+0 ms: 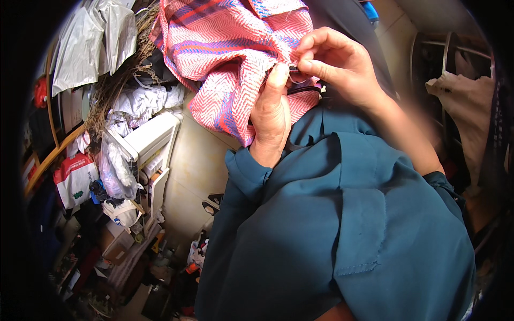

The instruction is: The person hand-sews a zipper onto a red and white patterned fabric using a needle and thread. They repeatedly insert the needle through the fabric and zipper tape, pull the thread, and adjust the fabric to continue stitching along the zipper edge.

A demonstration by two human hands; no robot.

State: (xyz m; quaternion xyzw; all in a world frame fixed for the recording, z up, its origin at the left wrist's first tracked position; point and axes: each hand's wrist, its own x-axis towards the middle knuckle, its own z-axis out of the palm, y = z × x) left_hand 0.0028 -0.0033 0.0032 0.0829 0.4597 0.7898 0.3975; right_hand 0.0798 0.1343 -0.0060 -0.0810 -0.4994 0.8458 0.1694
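A pink and white herringbone cloth [225, 36] with blue and red stripes lies bunched over my lap. My left hand [273, 112] pinches its gathered edge between thumb and fingers. Close by on the right, my right hand [337, 64] has its thumb and forefinger together at the same edge, by a short dark strip. Whether that strip is a zipper or a cord I cannot tell. A black cord or band [305, 90] curves just below the fingertips. The dark teal shirt [281, 224] that I wear fills the lower part of the view.
At the left stand a white storage cabinet [150, 134], a hanging clear plastic bag [116, 168], a red and white bag [76, 180] and dried stalks [120, 76]. Grey plastic sheeting [80, 48] hangs above. At the right, a beige cloth [461, 96] hangs on a rack.
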